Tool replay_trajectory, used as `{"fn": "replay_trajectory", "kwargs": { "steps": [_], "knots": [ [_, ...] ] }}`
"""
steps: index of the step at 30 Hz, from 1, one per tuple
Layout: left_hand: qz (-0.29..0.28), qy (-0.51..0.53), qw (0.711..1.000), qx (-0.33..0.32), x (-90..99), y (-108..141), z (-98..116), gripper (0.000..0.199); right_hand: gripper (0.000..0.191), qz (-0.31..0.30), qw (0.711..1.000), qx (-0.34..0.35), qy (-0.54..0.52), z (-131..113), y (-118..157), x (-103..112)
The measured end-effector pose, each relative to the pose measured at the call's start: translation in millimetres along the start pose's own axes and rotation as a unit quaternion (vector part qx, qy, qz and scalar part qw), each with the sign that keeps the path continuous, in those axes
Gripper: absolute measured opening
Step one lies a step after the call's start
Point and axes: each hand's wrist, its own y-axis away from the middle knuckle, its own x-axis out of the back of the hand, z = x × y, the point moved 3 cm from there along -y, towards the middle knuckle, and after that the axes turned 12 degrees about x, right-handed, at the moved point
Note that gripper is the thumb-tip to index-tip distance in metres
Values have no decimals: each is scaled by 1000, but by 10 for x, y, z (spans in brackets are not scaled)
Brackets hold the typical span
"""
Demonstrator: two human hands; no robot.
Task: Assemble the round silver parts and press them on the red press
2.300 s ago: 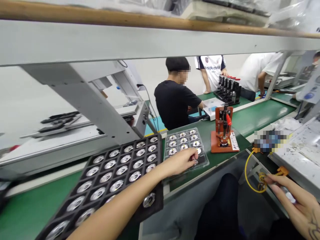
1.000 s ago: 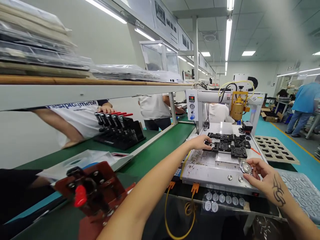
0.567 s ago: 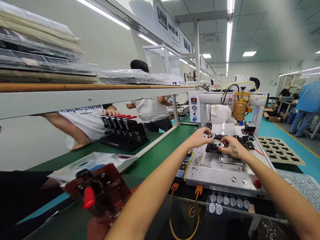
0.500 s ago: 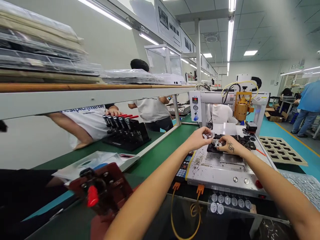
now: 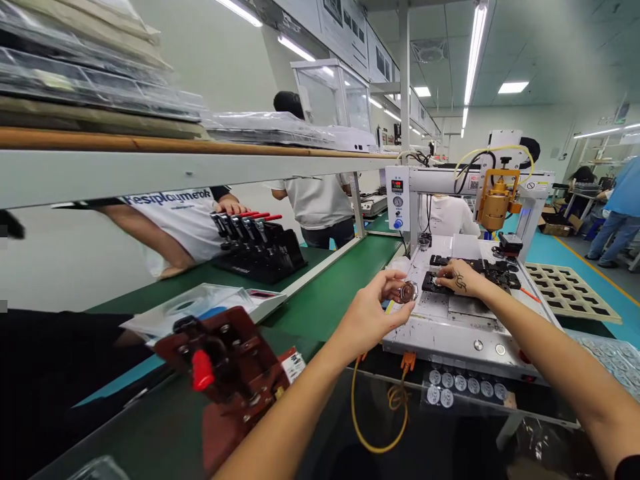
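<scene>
My left hand (image 5: 373, 317) is closed on the edge of a round, shiny metal part (image 5: 408, 292) with a brownish centre, like a watch case, held up left of the black fixture. On the machine's plate, my right hand (image 5: 463, 277) reaches down to the black fixture (image 5: 430, 283), its thumb and fingers pinched on a small silvery part (image 5: 437, 282) at the fixture. Fingers partly cover that part, so its kind is unclear. Behind my right hand lie more black fixture pieces (image 5: 500, 273).
A dispensing machine with a brass-coloured head (image 5: 494, 208) stands over the white plate. At right is a beige tray (image 5: 570, 290) with cutouts. A red clamp jig (image 5: 235, 360), a yellow cable (image 5: 356, 420) and round clear discs (image 5: 460, 383) are nearer. A co-worker's hand (image 5: 233, 205) touches black toggle clamps (image 5: 260, 243).
My left hand has drawn back leftward and down from the fixture with the round metal part, which now faces me. My right hand stays at the fixture. The view has shifted slightly.
</scene>
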Motion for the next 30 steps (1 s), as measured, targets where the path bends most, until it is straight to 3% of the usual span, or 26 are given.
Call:
{"fn": "replay_trajectory", "kwargs": {
  "steps": [3,8,11,13,17,20,22,24,27,30],
  "knots": [
    [7,9,1000,1,-110,153,-58,52,26,99,995,-8,23,-59,452,232],
    [40,-32,999,11,-255,582,-319,36,34,264,953,-112,99,-23,2076,617],
    [12,-43,998,37,-467,745,-530,35,40,313,920,-187,144,64,2905,567],
    [-23,-48,997,58,-682,793,-666,34,48,332,906,-213,153,128,3184,458],
    [-156,-30,984,80,-1123,858,-967,37,37,369,895,-177,179,-13,3212,191],
    [-245,-2,968,55,-1308,918,-1190,38,10,290,948,-69,108,-385,2973,-214],
    [-268,3,962,45,-1357,934,-1322,39,9,198,979,-5,48,-643,2791,-594],
    [-280,-11,959,46,-1385,929,-1426,39,15,140,989,33,24,-809,2638,-959],
    [-297,-39,953,52,-1423,907,-1516,37,19,111,992,50,32,-840,2498,-1347],
    [-300,-40,952,54,-1446,892,-1543,36,21,112,991,54,51,-741,2499,-1540]
  ]
}}
